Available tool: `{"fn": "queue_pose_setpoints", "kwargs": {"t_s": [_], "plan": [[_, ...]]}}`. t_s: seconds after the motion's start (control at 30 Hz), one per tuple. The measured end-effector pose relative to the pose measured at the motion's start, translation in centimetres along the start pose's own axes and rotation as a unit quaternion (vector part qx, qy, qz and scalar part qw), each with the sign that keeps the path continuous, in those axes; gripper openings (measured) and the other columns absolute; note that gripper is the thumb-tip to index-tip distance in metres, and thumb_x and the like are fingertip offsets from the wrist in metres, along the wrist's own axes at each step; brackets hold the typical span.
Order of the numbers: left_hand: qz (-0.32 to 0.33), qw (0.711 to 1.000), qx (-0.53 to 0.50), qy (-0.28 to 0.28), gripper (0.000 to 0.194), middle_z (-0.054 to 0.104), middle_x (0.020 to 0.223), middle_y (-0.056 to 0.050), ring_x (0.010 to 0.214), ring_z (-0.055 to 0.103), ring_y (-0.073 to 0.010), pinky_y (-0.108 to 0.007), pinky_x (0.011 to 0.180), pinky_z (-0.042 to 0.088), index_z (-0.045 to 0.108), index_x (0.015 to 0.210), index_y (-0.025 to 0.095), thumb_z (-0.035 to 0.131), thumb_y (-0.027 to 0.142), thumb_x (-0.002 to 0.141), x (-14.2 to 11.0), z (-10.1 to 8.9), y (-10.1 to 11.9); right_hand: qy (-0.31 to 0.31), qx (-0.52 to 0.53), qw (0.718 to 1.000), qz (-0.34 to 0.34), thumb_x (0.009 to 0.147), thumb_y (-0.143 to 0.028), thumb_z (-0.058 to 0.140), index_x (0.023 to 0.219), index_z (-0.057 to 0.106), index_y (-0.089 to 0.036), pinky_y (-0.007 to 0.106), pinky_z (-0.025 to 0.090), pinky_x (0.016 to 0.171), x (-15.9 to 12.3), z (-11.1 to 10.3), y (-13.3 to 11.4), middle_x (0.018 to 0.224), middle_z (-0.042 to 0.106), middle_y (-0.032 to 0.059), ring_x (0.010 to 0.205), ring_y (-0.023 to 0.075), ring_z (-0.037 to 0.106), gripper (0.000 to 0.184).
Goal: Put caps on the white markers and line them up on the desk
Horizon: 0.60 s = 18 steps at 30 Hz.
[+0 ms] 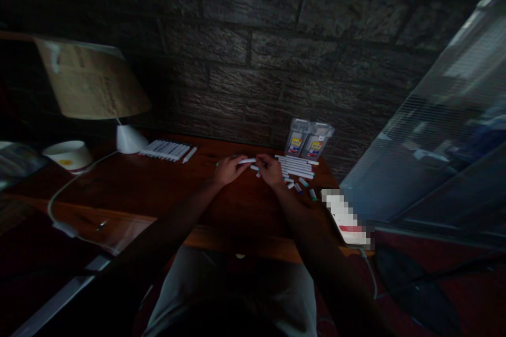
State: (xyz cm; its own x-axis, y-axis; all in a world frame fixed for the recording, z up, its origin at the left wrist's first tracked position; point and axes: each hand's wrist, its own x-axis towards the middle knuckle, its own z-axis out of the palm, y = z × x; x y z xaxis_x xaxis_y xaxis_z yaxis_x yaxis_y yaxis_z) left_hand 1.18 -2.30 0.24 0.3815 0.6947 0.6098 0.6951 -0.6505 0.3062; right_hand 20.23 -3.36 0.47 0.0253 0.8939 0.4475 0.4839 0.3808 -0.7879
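Between my two hands, above the wooden table, is a white marker [248,160]. My left hand [230,169] is closed on its left part, while the fingers of my right hand [270,169] pinch at its right end. Just right of my right hand lie several white marker barrels [297,167] side by side. Several loose marker caps [298,188] with coloured ends are scattered in front of them. Farther left, a row of markers [166,149] lies together, with a single marker [190,155] beside it. The room is dim, so finger detail is hard to see.
Two clear plastic cases [308,139] stand against the brick wall. A lamp [128,137] with a paper shade, a white cup [71,156] and a cable [50,205] are at left. A pixelated white device [343,216] lies at the table's right edge, near a glass partition [419,131].
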Motion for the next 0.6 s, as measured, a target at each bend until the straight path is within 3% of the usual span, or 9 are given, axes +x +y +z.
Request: {"fn": "queue_pose_setpoints", "kwargs": {"t_s": [0.2, 0.43, 0.6], "plan": [[-0.001, 1.000, 0.008, 0.014, 0.025, 0.075, 0.111, -0.003, 0.103, 0.069, -0.0196, -0.030, 0.093, 0.052, 0.069, 0.112, 0.026, 0.056, 0.041, 0.097, 0.08, -0.03, -0.10, -0.014, -0.020, 1.000, -0.003, 0.093, -0.034, 0.055, 0.099, 0.074, -0.021, 0.028, 0.056, 0.082, -0.19, -0.30, -0.48, 0.090, 0.078, 0.0024, 0.086, 0.0178, 0.073, 0.024], [-0.015, 1.000, 0.001, 0.010, 0.024, 0.074, 0.113, -0.003, 0.106, 0.068, -0.0194, -0.031, 0.096, 0.050, 0.069, 0.112, 0.026, 0.057, 0.040, 0.096, 0.10, -0.03, -0.15, -0.023, -0.015, 1.000, 0.002, 0.092, -0.034, 0.057, 0.104, 0.074, -0.022, 0.028, 0.057, 0.074, -0.20, -0.18, -0.22, 0.085, 0.077, 0.0015, 0.074, 0.0166, 0.072, 0.024], [-0.016, 1.000, 0.008, -0.004, 0.025, 0.073, 0.113, -0.004, 0.104, 0.068, -0.0193, -0.028, 0.092, 0.051, 0.067, 0.113, 0.025, 0.054, 0.039, 0.098, 0.07, 0.04, 0.01, -0.014, 0.003, 1.000, -0.005, 0.090, -0.035, 0.059, 0.106, 0.074, -0.023, 0.029, 0.058, 0.078, -0.13, -0.09, -0.01, 0.089, 0.077, 0.0019, 0.080, 0.0168, 0.072, 0.025]]}}
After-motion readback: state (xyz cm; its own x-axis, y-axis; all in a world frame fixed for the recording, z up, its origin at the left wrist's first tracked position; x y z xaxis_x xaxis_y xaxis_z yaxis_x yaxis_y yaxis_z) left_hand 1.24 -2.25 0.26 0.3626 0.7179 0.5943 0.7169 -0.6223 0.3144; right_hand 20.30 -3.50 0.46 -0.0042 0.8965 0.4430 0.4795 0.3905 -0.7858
